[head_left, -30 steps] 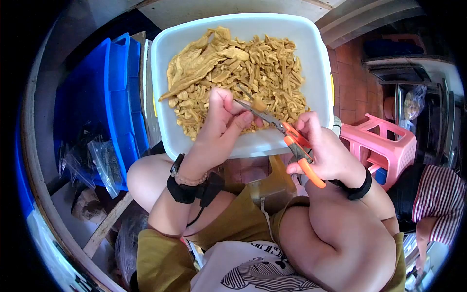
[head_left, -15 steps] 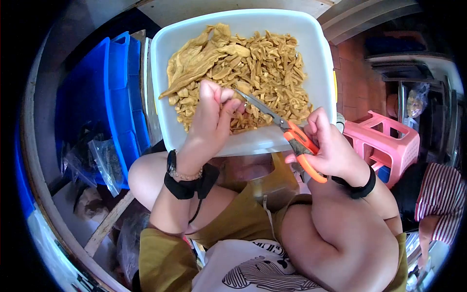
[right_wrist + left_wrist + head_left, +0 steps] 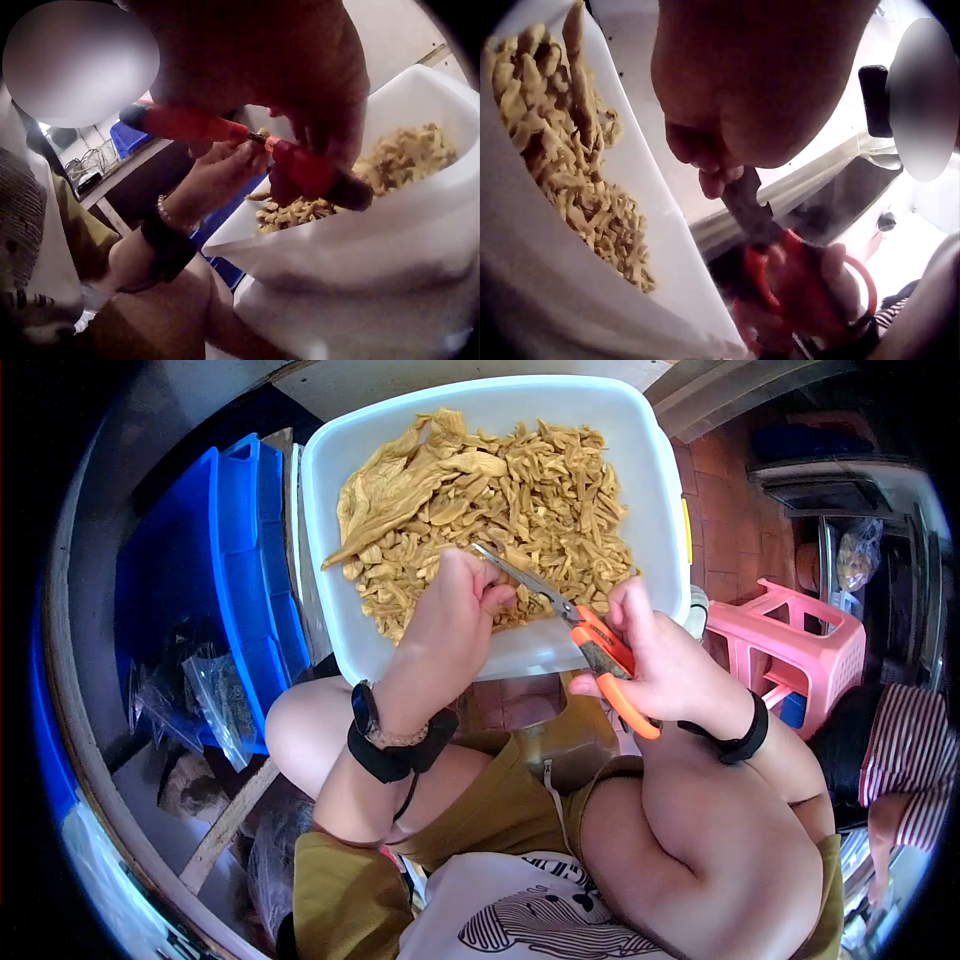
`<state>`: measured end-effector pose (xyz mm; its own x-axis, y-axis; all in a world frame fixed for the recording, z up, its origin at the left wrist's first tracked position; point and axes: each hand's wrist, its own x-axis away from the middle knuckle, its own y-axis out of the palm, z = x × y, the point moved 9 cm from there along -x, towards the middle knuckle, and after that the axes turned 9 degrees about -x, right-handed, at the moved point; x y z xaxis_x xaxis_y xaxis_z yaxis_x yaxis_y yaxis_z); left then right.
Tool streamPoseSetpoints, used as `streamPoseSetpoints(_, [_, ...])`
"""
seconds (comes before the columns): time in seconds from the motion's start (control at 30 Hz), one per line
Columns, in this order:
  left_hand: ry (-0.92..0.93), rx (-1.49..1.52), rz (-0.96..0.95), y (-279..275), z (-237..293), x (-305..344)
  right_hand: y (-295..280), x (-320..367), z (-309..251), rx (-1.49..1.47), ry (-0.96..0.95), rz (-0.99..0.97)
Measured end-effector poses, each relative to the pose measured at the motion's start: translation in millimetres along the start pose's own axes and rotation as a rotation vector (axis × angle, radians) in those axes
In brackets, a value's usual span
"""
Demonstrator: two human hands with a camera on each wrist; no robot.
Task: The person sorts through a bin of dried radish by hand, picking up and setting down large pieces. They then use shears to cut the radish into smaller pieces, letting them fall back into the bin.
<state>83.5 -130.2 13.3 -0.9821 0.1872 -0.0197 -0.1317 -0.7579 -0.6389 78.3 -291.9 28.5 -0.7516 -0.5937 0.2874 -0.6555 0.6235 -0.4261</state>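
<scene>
A small tan, dried-looking piece (image 3: 264,133), mostly hidden, seems pinched in the left grip (image 3: 448,615), beside the blades of orange-handled metal scissors (image 3: 604,636) held by the right grip (image 3: 668,665). Snipping appears underway; next calls for closing the blades carefully. Below both grips, a white rectangular plastic tub (image 3: 655,490) holds tan strips (image 3: 575,490). Behind them, a white shirt's (image 3: 440,915) lettering is unreadable.

On the left of the head view are blue crates (image 3: 238,565), with a clear plastic bag (image 3: 220,705) near their lower end. To the right, a pink stool (image 3: 842,650) stands beside reddish floor tiles (image 3: 712,525). A striped shirt (image 3: 908,755) shows just below it; another bag (image 3: 858,560) hangs higher up.
</scene>
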Motion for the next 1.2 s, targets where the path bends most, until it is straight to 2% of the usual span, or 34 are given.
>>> streamPoseSetpoints(0.03, [0.001,0.0,-0.002,1,0,0,2,0,3,-0.003,0.05,-0.021])
streamPoseSetpoints(0.13, [0.022,0.06,0.015,2,-3,0,0,0,-3,0.008,0.021,-0.007])
streamPoseSetpoints(0.23, [0.079,-0.115,0.074,2,-1,-1,0,0,10,0.001,0.118,0.004])
streamPoseSetpoints(0.33, [0.012,-0.114,0.052,8,-8,-1,-6,1,11,-0.002,0.052,0.081])
streamPoseSetpoints(0.4, [-0.119,0.393,0.13,0,-25,-1,-10,4,15,-0.026,0.011,0.126])
streamPoseSetpoints(0.43, [-0.118,0.393,0.132,-6,-25,-2,-16,5,14,-0.049,-0.028,0.169])
streamPoseSetpoints(0.5, [-0.215,0.763,0.045,-10,-29,-5,-22,9,14,-0.024,-0.052,0.16])
streamPoseSetpoints(0.67, [-0.233,0.911,0.032,-12,-38,-7,-21,9,4,0.092,-0.063,0.114])
streamPoseSetpoints(0.73, [-0.241,1.1,0.033,-6,-41,-4,-18,8,0,0.167,-0.094,0.101])
streamPoseSetpoints(0.77, [-0.238,1.098,0.036,-4,-43,-3,-18,8,-1,0.168,-0.098,0.102])
streamPoseSetpoints(0.83, [-0.261,1.28,-0.044,7,-41,0,-18,8,-4,0.221,-0.104,0.102])
streamPoseSetpoints(1.17, [-0.289,1.391,-0.055,14,-30,-1,-17,10,-9,0.221,-0.178,0.053])
streamPoseSetpoints(1.2, [-0.265,1.317,-0.071,13,-26,-2,-16,9,-9,0.238,-0.184,0.053])
